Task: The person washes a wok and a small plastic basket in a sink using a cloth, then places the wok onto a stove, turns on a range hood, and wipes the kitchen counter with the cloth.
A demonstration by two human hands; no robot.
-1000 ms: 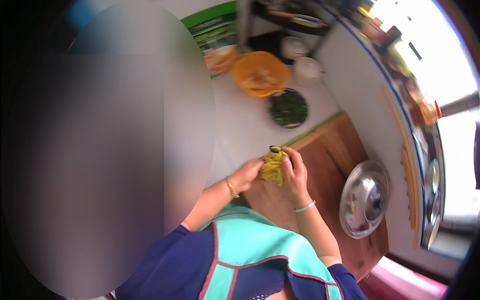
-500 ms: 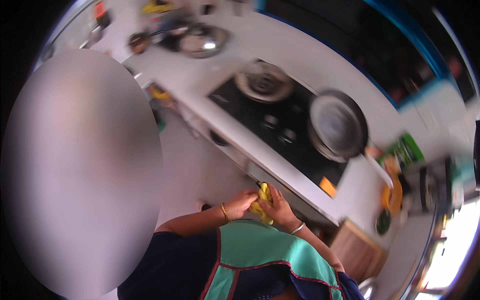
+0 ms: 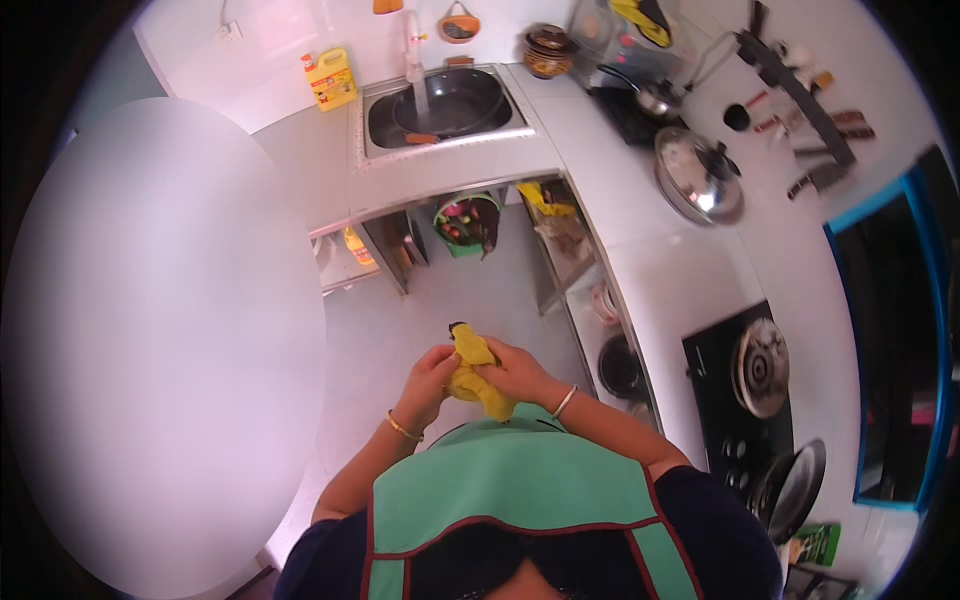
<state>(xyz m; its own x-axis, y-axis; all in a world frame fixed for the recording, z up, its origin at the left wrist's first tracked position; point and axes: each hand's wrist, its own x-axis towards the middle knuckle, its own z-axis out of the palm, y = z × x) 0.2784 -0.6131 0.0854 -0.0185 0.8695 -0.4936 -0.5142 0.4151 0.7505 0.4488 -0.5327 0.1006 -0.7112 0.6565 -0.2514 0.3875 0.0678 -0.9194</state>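
Note:
A bunched yellow cloth [image 3: 474,372] with a dark tip is gripped in front of my green apron [image 3: 510,478]. My left hand [image 3: 432,376] closes on its left side, and my right hand [image 3: 518,374] grips it from the right. Below the hands, a loose end of the cloth hangs toward the apron. Ahead, a dark wok [image 3: 462,104] sits in the steel sink [image 3: 516,122], with a stream of water falling into it from the tap [image 3: 413,62].
A yellow jug [image 3: 331,80] stands left of the sink; a patterned lidded pot [image 3: 548,54] is to its right. Along the right counter are a domed lid [image 3: 697,178], a black cooktop [image 3: 718,372] and a pan [image 3: 797,492]. Beneath the sink stands a green bin [image 3: 468,222].
My view has swung left from the cooktop toward the sink. Both hands still hold the yellow cloth, which now hangs looser with one end lower.

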